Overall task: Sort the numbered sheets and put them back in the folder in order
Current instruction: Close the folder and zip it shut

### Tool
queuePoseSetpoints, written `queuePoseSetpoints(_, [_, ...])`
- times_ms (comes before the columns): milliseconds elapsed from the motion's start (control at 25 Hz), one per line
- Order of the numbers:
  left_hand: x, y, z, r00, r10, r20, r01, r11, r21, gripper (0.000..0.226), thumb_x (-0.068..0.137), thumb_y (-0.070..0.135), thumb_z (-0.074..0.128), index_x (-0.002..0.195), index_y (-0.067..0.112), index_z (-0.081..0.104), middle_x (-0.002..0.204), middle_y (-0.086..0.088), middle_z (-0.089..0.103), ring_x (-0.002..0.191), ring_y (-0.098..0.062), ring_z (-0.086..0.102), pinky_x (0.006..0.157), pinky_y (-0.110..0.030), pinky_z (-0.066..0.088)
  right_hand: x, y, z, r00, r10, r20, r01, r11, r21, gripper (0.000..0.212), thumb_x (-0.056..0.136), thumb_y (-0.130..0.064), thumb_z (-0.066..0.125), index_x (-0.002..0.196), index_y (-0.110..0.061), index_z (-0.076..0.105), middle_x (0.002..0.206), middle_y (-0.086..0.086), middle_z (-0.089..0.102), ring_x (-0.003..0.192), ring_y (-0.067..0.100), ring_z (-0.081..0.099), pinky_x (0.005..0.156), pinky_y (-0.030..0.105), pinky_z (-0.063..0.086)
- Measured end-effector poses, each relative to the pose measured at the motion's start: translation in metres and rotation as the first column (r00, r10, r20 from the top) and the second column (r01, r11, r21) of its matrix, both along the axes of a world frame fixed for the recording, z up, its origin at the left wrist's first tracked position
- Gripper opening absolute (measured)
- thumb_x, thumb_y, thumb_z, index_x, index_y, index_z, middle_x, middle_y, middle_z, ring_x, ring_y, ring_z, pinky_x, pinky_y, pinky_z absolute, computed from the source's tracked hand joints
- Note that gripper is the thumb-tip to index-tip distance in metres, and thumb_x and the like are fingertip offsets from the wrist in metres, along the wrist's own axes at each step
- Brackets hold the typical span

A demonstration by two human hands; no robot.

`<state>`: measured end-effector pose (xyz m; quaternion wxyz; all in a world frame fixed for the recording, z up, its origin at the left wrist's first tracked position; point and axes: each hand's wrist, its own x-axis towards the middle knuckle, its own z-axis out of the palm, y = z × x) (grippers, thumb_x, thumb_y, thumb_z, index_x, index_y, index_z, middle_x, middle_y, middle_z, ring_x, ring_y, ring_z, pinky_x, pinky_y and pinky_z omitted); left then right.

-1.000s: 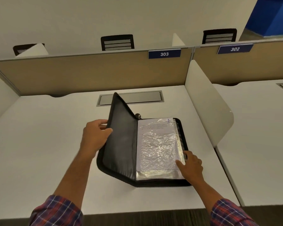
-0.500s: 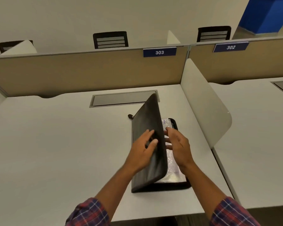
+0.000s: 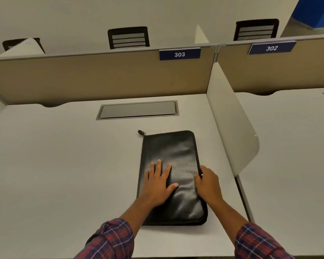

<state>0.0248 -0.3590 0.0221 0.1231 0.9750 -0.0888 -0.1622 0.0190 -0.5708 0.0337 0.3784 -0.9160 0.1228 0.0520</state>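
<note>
Left arm: reaches forward from a plaid sleeve, forearm bare, angled in toward the middle of the desk.
Left hand: palm down, fingers straight and spread, thumb out to the right; lies flat on the cover and clasps nothing.
Right arm: comes forward from a plaid sleeve at the lower right, forearm bare, angled inward.
Right hand: at the right long edge of the cover; thumb on top, fingers bent down over the edge, holding it. The fingertips are hidden behind the edge.
Folder: black, leather-like, with a soft sheen; closed; flat on the desk, long side running away from the person. It lies right of the desk's middle, near the white side divider but apart from it.
Zip pull: dark, sticks out at the folder's far left corner, resting on the desk.
Desk fittings: grey hatch set into the top beyond the folder; tan back partition with a blue plate reading 303.
</note>
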Motion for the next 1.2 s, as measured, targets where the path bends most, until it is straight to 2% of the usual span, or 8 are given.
queuePoseSetpoints(160, [-0.002,-0.008,-0.011,1.0,0.027,0.013,-0.028,0.995,0.095,0.086,0.098,0.078,0.027,0.164,0.038,-0.011,0.17,-0.005,-0.026,0.157,-0.034,-0.023,0.124,-0.057,-0.011,0.006,0.003,-0.014,0.975,0.137,-0.176,-0.192,0.914,-0.357,0.048,0.103,-0.05,0.051,0.138,-0.017,0.049,0.138,0.008,0.052,0.123,0.026,0.053,0.1,0.041,0.05])
queuePoseSetpoints(480, [0.007,0.014,-0.022,0.997,0.012,0.079,-0.019,0.996,0.091,0.086,0.091,0.086,0.009,0.163,0.043,-0.012,0.171,0.001,-0.025,0.157,-0.027,-0.026,0.127,-0.056,-0.01,0.021,0.013,-0.023,0.961,0.175,-0.216,-0.254,0.867,-0.429,0.056,0.102,-0.061,0.042,0.14,-0.021,0.048,0.136,0.005,0.049,0.121,0.021,0.051,0.101,0.038,0.045])
queuePoseSetpoints(640, [0.016,0.023,-0.018,0.972,0.168,0.162,-0.144,0.978,-0.149,0.072,0.098,0.071,0.04,0.16,0.035,0.029,0.172,0.004,0.016,0.159,-0.02,0.01,0.126,-0.042,0.009,0.027,0.013,-0.023,0.989,0.059,-0.133,-0.106,0.919,-0.381,0.05,0.102,-0.06,0.045,0.131,-0.02,0.057,0.131,0.006,0.056,0.115,0.021,0.055,0.098,0.039,0.046])
queuePoseSetpoints(760, [0.055,0.046,-0.011,0.885,0.448,0.125,-0.358,0.828,-0.432,0.051,0.101,0.044,0.062,0.146,0.026,0.049,0.153,0.002,0.048,0.142,-0.019,0.042,0.117,-0.035,0.026,0.056,0.021,-0.014,0.999,-0.038,0.002,0.035,0.922,-0.385,0.052,0.102,-0.055,0.051,0.137,-0.017,0.058,0.138,0.011,0.056,0.122,0.028,0.057,0.1,0.047,0.046])
queuePoseSetpoints(840, [0.093,0.065,-0.002,0.821,0.567,0.066,-0.464,0.73,-0.501,0.046,0.102,0.034,0.063,0.145,0.021,0.051,0.147,-0.003,0.054,0.136,-0.023,0.05,0.116,-0.039,0.038,0.086,0.033,-0.006,0.998,-0.009,0.064,0.03,0.942,-0.334,0.048,0.103,-0.048,0.054,0.139,-0.017,0.059,0.142,0.01,0.055,0.126,0.03,0.055,0.104,0.05,0.044])
queuePoseSetpoints(960, [0.156,0.093,0.01,0.711,0.698,-0.086,-0.63,0.577,-0.52,0.044,0.105,0.028,0.059,0.146,0.014,0.052,0.145,-0.01,0.058,0.13,-0.026,0.057,0.109,-0.036,0.046,0.141,0.061,0.002,0.982,0.163,0.096,-0.13,0.951,-0.281,0.041,0.105,-0.037,0.056,0.141,-0.018,0.061,0.142,0.007,0.057,0.128,0.026,0.054,0.108,0.046,0.039])
queuePoseSetpoints(1080, [0.214,0.115,0.011,0.576,0.77,-0.274,-0.764,0.388,-0.515,0.047,0.102,0.03,0.065,0.144,0.012,0.055,0.145,-0.01,0.057,0.126,-0.03,0.06,0.105,-0.038,0.049,0.197,0.096,0.003,0.917,0.392,0.069,-0.347,0.872,-0.344,0.041,0.108,-0.038,0.051,0.145,-0.022,0.059,0.142,0.002,0.058,0.128,0.022,0.054,0.109,0.043,0.039])
queuePoseSetpoints(1200, [0.257,0.121,0.001,0.54,0.778,-0.321,-0.783,0.325,-0.531,0.047,0.093,0.029,0.078,0.133,0.01,0.061,0.132,-0.011,0.064,0.111,-0.028,0.068,0.098,-0.042,0.058,0.247,0.129,0.002,0.834,0.551,0.042,-0.503,0.789,-0.352,0.039,0.109,-0.032,0.051,0.146,-0.025,0.058,0.143,0.002,0.058,0.129,0.023,0.055,0.107,0.043,0.038])
